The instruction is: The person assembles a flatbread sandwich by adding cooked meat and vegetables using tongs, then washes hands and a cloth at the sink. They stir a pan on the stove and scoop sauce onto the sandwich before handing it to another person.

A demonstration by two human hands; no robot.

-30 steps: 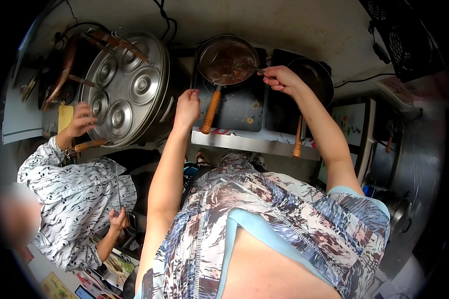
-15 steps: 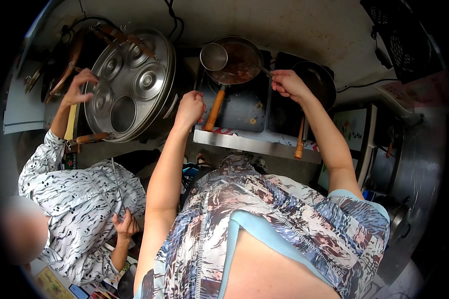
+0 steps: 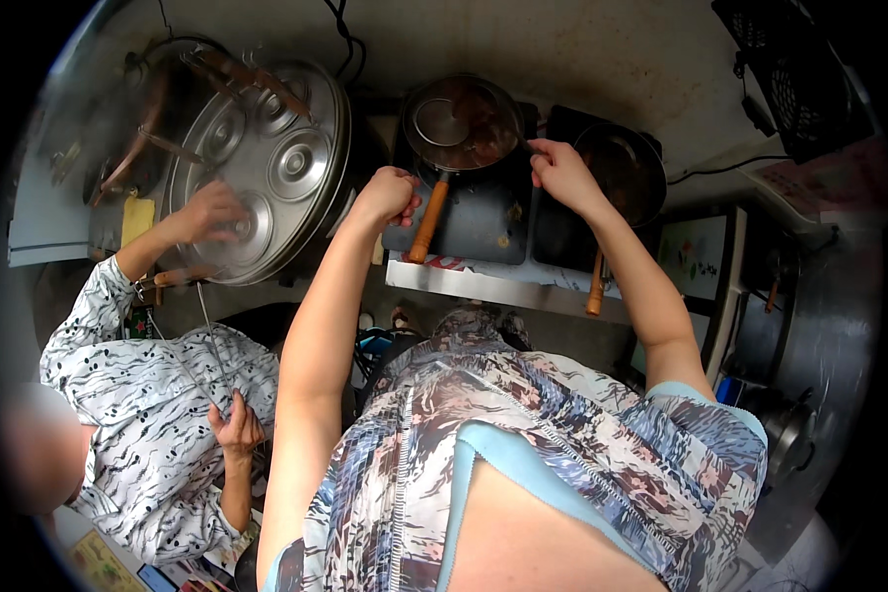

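A dark saucepan [image 3: 504, 111] with a wooden handle stands on the left burner, reddish-brown food inside. Over its left half lies a round mesh strainer [image 3: 442, 124], lower now, at the food. My left hand [image 3: 389, 196] is closed beside the pan's handle, in line with the strainer; it appears to grip the strainer's handle, which is mostly hidden. At the pan's right rim my right hand [image 3: 560, 170] is closed on the thin handle of a cooking utensil [image 3: 527, 146]. That utensil's head is hidden in the pan.
A second dark pan [image 3: 633, 183] sits on the right burner, its wooden handle toward me. On the left stands a large round steamer [image 3: 311, 222] with several lidded openings. A co-worker's hand [image 3: 212, 212] is over it; their other hand holds a thin metal rod [image 3: 207, 316].
The strainer has moved right and down into the pan. My left hand has shifted slightly right and up, my right slightly left. The co-worker's hand has moved over the steamer's open hole, now covered.
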